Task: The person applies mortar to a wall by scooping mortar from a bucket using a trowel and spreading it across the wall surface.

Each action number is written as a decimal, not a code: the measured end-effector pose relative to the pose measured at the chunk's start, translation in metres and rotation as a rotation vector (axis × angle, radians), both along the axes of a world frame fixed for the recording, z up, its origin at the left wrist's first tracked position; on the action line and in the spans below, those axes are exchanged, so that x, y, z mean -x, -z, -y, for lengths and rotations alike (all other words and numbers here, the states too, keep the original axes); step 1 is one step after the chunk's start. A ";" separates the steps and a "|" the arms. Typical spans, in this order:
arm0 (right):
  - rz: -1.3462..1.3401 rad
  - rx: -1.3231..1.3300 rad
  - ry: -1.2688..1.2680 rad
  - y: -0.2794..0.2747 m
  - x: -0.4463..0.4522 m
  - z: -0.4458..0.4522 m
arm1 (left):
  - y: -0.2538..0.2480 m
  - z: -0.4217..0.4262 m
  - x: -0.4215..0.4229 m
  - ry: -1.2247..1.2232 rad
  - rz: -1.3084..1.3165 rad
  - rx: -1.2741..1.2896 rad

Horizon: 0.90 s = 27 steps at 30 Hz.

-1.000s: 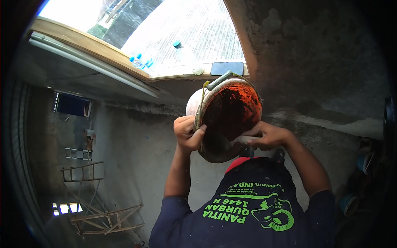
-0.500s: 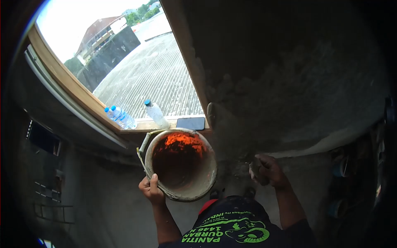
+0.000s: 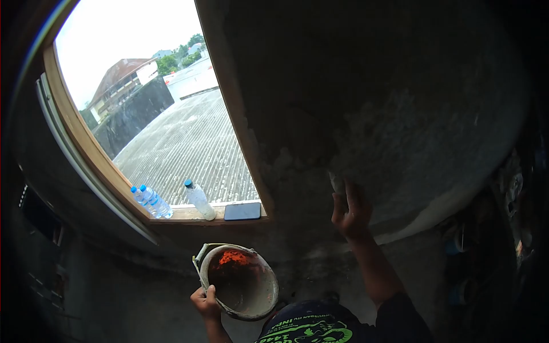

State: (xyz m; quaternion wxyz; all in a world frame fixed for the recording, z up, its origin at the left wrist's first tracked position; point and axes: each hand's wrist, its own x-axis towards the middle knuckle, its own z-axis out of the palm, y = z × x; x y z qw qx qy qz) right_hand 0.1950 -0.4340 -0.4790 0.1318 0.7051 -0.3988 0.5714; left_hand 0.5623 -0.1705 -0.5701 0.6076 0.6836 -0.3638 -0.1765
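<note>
My left hand (image 3: 207,300) is closed on the near-left rim of a mortar-smeared bucket (image 3: 266,291), thumb over the edge. The bucket is tilted so its inside faces me; light glows orange through its far wall, and its lower inside is dark. Its handle (image 3: 197,264) hangs at the left side. My right hand (image 3: 353,211) is raised close to the dark, rough wall (image 3: 394,137). Its fingers are closed around a small pale tool (image 3: 335,182) whose kind I cannot make out. Whether that tool touches the wall is unclear.
A wooden-framed window (image 3: 233,126) stands at the left. On its sill are two clear water bottles (image 3: 151,203), a cloudy bottle (image 3: 199,200) and a dark phone (image 3: 242,211). A white pipe (image 3: 91,177) runs beside the frame. Dim clutter (image 3: 460,240) lies at the right.
My right hand has risen from near my body up to the wall. The bucket in my left hand sits lower in view, and my view has tilted upward.
</note>
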 end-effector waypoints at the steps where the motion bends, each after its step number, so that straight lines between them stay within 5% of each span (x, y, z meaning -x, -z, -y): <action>1: -0.003 0.009 0.002 0.004 -0.002 0.008 | 0.003 0.000 -0.002 -0.005 -0.025 -0.001; 8: -0.043 -0.047 -0.016 0.092 0.020 0.010 | 0.021 -0.007 -0.014 -0.006 0.014 0.000; 15: 0.056 0.059 -0.011 0.016 0.003 0.029 | 0.016 -0.018 0.000 -0.066 0.023 -0.035; 27: -0.025 -0.062 -0.112 0.056 -0.030 -0.001 | 0.032 -0.022 -0.010 -0.088 -0.044 0.011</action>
